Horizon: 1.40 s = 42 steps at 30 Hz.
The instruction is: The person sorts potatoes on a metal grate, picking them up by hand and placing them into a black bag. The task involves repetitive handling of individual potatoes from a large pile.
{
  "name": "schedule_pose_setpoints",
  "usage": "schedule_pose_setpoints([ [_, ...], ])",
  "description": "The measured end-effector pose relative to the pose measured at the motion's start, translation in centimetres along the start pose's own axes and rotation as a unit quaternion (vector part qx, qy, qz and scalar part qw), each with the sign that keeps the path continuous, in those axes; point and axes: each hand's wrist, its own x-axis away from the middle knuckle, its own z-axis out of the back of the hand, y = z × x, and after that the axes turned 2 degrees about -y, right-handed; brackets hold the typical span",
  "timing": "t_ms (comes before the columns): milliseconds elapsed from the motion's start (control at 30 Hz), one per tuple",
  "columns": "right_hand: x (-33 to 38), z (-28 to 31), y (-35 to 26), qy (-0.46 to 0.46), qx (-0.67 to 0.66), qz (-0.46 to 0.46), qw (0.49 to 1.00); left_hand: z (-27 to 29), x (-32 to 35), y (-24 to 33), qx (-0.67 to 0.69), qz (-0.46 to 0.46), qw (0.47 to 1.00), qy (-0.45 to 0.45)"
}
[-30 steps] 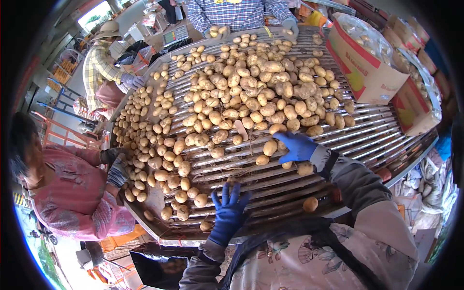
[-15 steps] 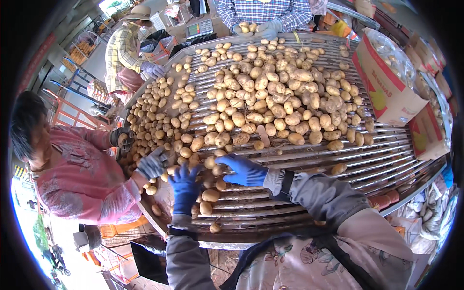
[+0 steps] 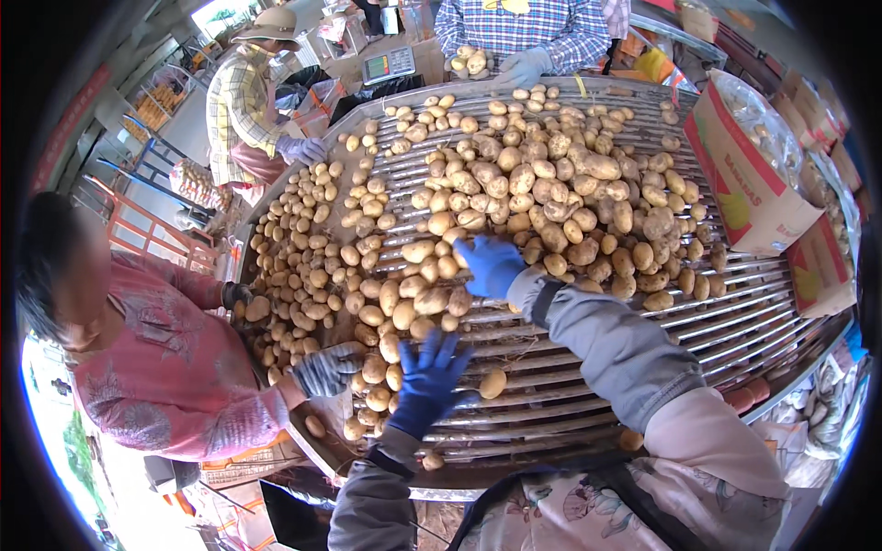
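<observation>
Here, rounded, yellow-brown, soil-dusted potatoes [image 3: 570,174] are lying heaped across the far half of the metal-slatted table [image 3: 551,376], with more clustering along its left side. Your blue-gloved left hand [image 3: 427,384] is sitting just beside the left cluster, its grip standing wide open, fingers spreading, with nothing showing in it. Your blue-gloved right hand [image 3: 493,268] is lying at the heap's near-left edge, its grip appearing loosely open; what its hidden palm is touching, you cannot tell. For gentle handling, you are probably doing best by keeping both palms low, guiding several potatoes together without knocking them, and staying clear of the co-worker's grey-gloved hand [image 3: 328,370]. Your grey-sleeved left forearm [image 3: 372,500] is rising from the lower edge; your grey-sleeved right forearm [image 3: 616,344] is slanting up and leftward across the table, its fingers pointing left.
</observation>
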Motion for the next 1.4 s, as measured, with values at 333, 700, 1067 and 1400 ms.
schedule_pose_setpoints([
  [333, -4.0, 0.9, -6.2, 0.017, -0.247, 0.179, 0.952, 0.0, 2.8, -9.6, 0.006, 0.202, 0.978, 0.047],
  [700, -17.0, -0.3, 0.2, 0.034, 0.287, 0.055, 0.956, 4.1, 10.3, 0.6, 0.475, 0.215, 0.835, 0.176],
  [1067, -13.0, -0.7, 1.1, 0.014, 0.178, 0.112, 0.978, -1.3, 12.2, 4.8, 0.86, 0.224, 0.421, 0.184],
  [1400, 2.5, 3.8, -11.0, -0.164, -0.374, 0.294, 0.864, -1.5, 11.0, 3.4, 0.94, 0.118, 0.217, 0.236],
])
